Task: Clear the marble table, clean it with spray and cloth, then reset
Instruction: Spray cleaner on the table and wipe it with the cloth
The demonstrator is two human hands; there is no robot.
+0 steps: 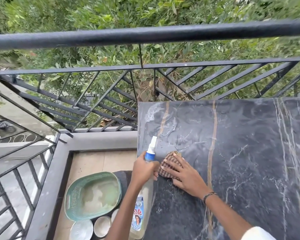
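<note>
The black marble table [241, 153] with white and tan veins fills the right half of the view; wet foamy smears show near its far left corner. My left hand [144, 169] grips the neck of a spray bottle [142, 210] with a white nozzle and blue collar, held at the table's left edge. My right hand [184, 172] lies flat, fingers spread, pressing a brown checked cloth [170, 161] onto the marble near that same edge.
On a dark stool left of the table sit a green plastic basket [92, 196] and steel bowls [101, 226]. A black metal balcony railing [145, 34] runs along the far and left sides, foliage beyond. Tiled floor lies below.
</note>
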